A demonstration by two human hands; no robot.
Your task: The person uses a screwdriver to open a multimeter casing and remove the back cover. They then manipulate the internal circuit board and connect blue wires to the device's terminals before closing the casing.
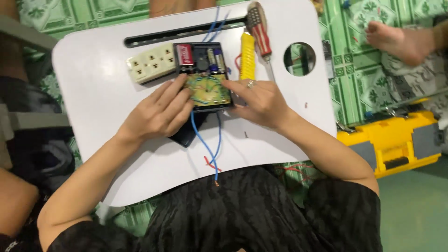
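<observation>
Two hands on opened black device [204,77], circuit board [208,89] between them. Left hand [158,114] flat, fingers extended, pressing board's near-left edge. Right hand [259,100] loosely curled, fingertips touching board's right edge, grasping nothing. Device long axis runs away from wearer. Yellow tool [247,56] just beyond right hand.

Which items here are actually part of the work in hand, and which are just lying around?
In use: left hand and right hand on the opened black device with its circuit board; blue wires.

Lying about: power strip, yellow tool, screwdriver, yellow toolbox, all but the toolbox on the white lap table.
</observation>
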